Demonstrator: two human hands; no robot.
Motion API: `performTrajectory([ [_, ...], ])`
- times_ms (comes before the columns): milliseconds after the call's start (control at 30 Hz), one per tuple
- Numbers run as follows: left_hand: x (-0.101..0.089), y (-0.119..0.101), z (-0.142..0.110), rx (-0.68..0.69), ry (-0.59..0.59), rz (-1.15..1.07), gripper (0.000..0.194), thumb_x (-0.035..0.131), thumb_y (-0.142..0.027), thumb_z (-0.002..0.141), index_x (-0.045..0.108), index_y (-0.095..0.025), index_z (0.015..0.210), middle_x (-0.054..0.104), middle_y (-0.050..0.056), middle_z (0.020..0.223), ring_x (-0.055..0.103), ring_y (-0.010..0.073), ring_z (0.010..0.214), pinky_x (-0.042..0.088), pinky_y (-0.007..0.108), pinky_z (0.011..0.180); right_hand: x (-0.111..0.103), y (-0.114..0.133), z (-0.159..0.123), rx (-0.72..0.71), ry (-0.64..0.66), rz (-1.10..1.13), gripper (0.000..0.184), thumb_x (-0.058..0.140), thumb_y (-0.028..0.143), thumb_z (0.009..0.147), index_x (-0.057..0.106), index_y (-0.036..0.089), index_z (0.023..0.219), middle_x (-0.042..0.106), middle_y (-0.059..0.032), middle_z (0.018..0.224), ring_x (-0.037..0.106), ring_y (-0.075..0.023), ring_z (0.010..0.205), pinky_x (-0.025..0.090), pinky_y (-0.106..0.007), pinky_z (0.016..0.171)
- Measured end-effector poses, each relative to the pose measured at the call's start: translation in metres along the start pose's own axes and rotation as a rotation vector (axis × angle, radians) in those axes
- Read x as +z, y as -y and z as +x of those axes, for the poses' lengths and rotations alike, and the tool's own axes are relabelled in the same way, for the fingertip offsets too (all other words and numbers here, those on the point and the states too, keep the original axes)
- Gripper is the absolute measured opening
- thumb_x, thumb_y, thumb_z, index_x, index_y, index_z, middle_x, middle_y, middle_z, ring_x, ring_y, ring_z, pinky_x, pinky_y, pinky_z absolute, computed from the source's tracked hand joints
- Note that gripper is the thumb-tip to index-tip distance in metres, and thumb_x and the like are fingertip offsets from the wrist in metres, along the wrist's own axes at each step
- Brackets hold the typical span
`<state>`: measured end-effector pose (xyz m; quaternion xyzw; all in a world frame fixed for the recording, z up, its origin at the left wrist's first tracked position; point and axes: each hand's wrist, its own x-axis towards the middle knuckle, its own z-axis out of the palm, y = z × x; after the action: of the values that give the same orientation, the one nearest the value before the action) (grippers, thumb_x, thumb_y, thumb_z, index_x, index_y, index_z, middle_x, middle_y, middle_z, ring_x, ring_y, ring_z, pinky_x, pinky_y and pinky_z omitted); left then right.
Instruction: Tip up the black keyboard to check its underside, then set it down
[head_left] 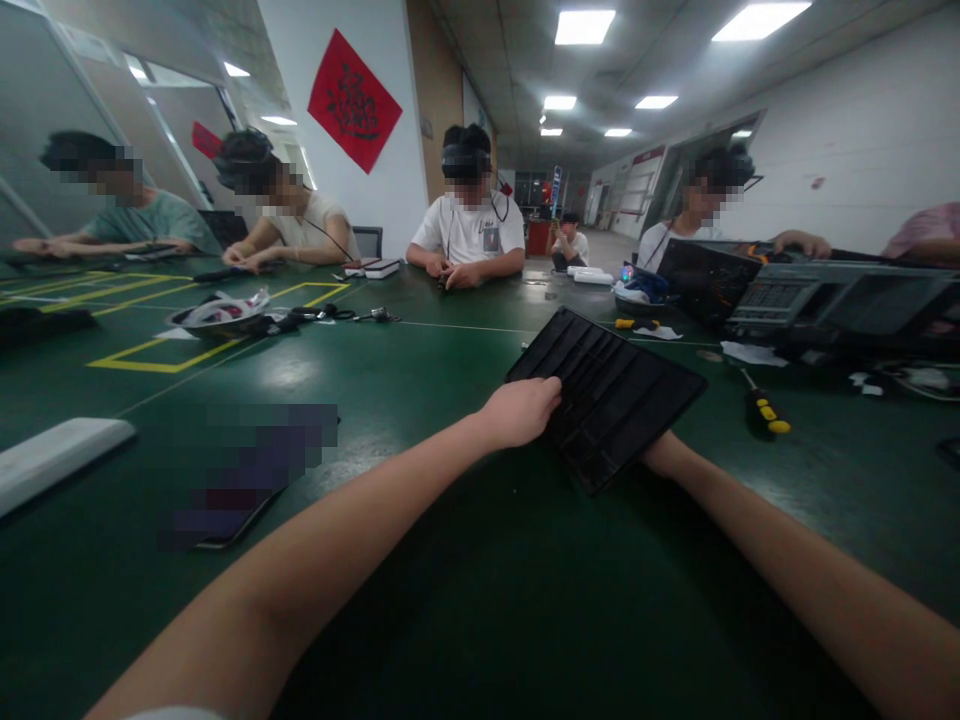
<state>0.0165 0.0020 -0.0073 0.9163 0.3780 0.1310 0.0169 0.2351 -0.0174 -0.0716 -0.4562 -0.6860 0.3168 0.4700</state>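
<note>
A black plastic tray (611, 385) with long ribbed compartments is raised and tilted above the green table, its inner side turned toward me. My left hand (525, 408) is at its left side, fingers curled closed against the edge and ribs. Behind the lower right edge, my right hand (664, 452) supports the tray from the back; its fingers are hidden by the tray. To the left of my left forearm lies a phone-like flat dark object (255, 480), partly blurred out.
The green table (420, 380) carries a white long object (64, 455), a bowl of bundled items (221, 315), and a yellow-black screwdriver (766, 408). An opened computer case (847, 295) stands at right. Several people sit around the far side, one person (469, 225) opposite me.
</note>
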Motion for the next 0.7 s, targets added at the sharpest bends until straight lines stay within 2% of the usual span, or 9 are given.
performTrajectory([
  [100,-0.001,0.0,0.002,-0.078,0.037,-0.029,0.024,0.03,-0.03,0.088,0.05,-0.016,0.089,0.061,0.007,0.082,0.058,0.0186,0.072,0.042,0.029,0.061,-0.002,0.006,-0.001,0.153,-0.025,0.033,0.047,0.061,0.041,0.051,0.056,0.015,0.09,0.057,-0.0141,0.108,0.051,-0.0269,0.106,0.039,-0.042,0.095],
  [167,-0.004,0.001,0.001,-0.077,0.05,-0.026,0.025,0.031,-0.033,0.088,0.049,-0.016,0.089,0.062,0.007,0.081,0.058,0.0185,0.071,0.042,0.028,0.06,-0.002,0.01,-0.001,0.205,-0.051,0.03,0.048,0.059,0.043,0.048,0.055,0.015,0.087,0.059,-0.0144,0.104,0.049,-0.0283,0.108,0.036,-0.043,0.098],
  [333,-0.003,0.0,-0.001,0.012,0.001,0.09,0.025,0.027,-0.03,0.09,0.048,-0.016,0.093,0.062,0.007,0.084,0.059,0.0194,0.074,0.043,0.03,0.063,-0.003,0.012,-0.001,0.151,-0.017,-0.002,0.047,0.06,0.041,0.051,0.057,0.015,0.091,0.058,-0.0128,0.105,0.049,-0.0277,0.108,0.035,-0.044,0.099],
  [467,0.002,-0.007,0.001,-0.104,-0.008,0.13,0.039,0.018,-0.036,0.092,0.05,-0.015,0.089,0.062,0.009,0.077,0.06,0.0211,0.073,0.044,0.03,0.062,-0.004,0.005,-0.001,0.1,0.006,-0.011,0.04,0.059,0.037,0.056,0.059,0.016,0.091,0.059,-0.0111,0.104,0.051,-0.0269,0.106,0.036,-0.045,0.098],
  [567,0.001,-0.009,-0.001,-0.164,-0.048,0.146,0.046,0.016,-0.045,0.09,0.05,-0.014,0.088,0.061,0.01,0.078,0.06,0.0224,0.075,0.045,0.031,0.063,-0.004,0.001,-0.001,0.088,0.014,-0.028,0.037,0.058,0.034,0.06,0.059,0.017,0.093,0.058,-0.01,0.106,0.049,-0.0253,0.109,0.032,-0.044,0.101],
  [633,-0.001,-0.007,-0.003,-0.106,-0.067,0.134,0.042,0.019,-0.044,0.09,0.048,-0.014,0.091,0.061,0.01,0.082,0.06,0.0215,0.078,0.045,0.032,0.067,-0.004,0.002,-0.001,0.074,0.008,-0.015,0.039,0.058,0.034,0.062,0.058,0.017,0.097,0.056,-0.0098,0.111,0.049,-0.0242,0.109,0.033,-0.042,0.101],
  [700,-0.001,-0.004,-0.004,-0.024,-0.054,0.109,0.031,0.024,-0.035,0.091,0.047,-0.015,0.093,0.061,0.009,0.087,0.059,0.0202,0.08,0.044,0.031,0.07,-0.003,0.004,-0.001,0.064,0.016,-0.012,0.036,0.057,0.035,0.062,0.059,0.016,0.093,0.058,-0.0111,0.107,0.053,-0.0242,0.104,0.038,-0.041,0.097],
])
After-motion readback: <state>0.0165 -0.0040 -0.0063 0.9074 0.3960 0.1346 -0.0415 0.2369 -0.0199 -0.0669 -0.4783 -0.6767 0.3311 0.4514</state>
